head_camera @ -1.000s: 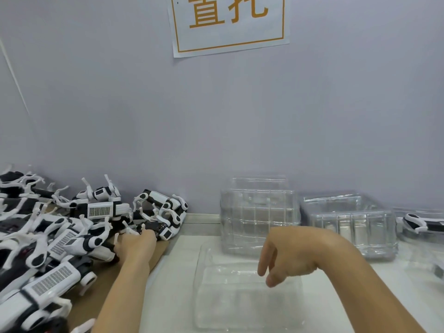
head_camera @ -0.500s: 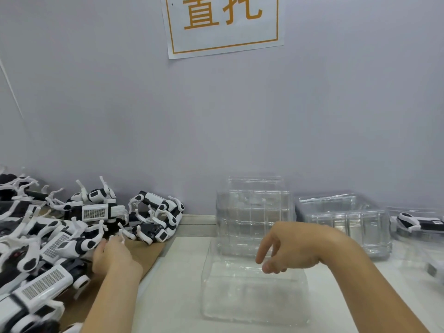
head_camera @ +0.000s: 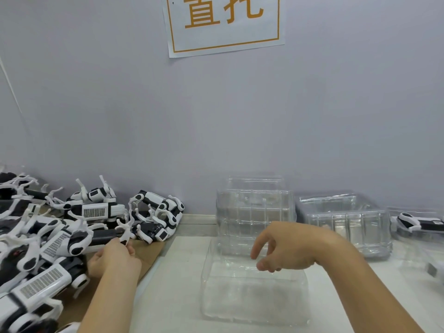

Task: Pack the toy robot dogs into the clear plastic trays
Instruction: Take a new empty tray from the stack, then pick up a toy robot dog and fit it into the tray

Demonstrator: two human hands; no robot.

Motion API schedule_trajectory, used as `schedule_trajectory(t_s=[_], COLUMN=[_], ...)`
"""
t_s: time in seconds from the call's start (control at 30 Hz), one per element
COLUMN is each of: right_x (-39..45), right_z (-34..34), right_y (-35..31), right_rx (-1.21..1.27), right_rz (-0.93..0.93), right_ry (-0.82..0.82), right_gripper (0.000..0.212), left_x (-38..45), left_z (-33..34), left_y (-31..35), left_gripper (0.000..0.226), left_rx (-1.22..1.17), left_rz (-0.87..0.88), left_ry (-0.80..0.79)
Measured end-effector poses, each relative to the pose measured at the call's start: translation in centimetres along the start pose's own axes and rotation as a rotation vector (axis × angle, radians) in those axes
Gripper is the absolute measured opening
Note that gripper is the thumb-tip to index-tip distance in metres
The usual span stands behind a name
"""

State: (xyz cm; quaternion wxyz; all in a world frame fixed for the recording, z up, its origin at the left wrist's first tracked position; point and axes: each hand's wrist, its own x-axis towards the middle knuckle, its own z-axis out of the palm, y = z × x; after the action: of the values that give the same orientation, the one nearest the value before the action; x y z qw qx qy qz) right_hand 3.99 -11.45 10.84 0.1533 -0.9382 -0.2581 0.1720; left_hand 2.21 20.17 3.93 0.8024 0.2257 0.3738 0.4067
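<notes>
Left hand point(head_camera: 115, 258) pinches white leg of toy robot dog point(head_camera: 96, 239) at edge of dog pile point(head_camera: 48, 236), dog not lifted out yet. Right hand point(head_camera: 286, 246) loosely curled, holds nothing, hovers over empty front tray point(head_camera: 254, 299). Tray stack point(head_camera: 254, 212) behind. One packed tray point(head_camera: 418, 224) far right; most dogs left. Open table between pile and front tray.

You face a plain pale lilac wall point(head_camera: 240, 121), evenly lit. A white paper sign point(head_camera: 224, 22) with orange characters and border hangs high on it. Below, the white tabletop point(head_camera: 173, 296) meets the wall.
</notes>
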Motion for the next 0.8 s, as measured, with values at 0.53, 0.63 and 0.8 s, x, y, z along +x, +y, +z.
schedule_trajectory(t_s=[0.53,0.63,0.8], right_x=[1.5,1.6,1.7], right_z=[1.1,0.8,0.7], right_y=[-3.1,-3.2,-2.1], right_rx=[0.900,1.265,1.230], right_rz=[-0.332,-0.411,-0.416], right_ry=[0.585,0.494,0.599], right_gripper=[0.064,0.066,0.031], left_x=[-11.2,-13.1,-14.1], left_z=[4.7,4.4,4.4], left_y=[-1.1,-2.1,-3.1], left_gripper=[0.032,0.029,0.034], left_rx=[0.246,0.457,0.808], left_rz=[0.257,0.294,0.465], left_ry=[-0.978,-1.295,-1.389])
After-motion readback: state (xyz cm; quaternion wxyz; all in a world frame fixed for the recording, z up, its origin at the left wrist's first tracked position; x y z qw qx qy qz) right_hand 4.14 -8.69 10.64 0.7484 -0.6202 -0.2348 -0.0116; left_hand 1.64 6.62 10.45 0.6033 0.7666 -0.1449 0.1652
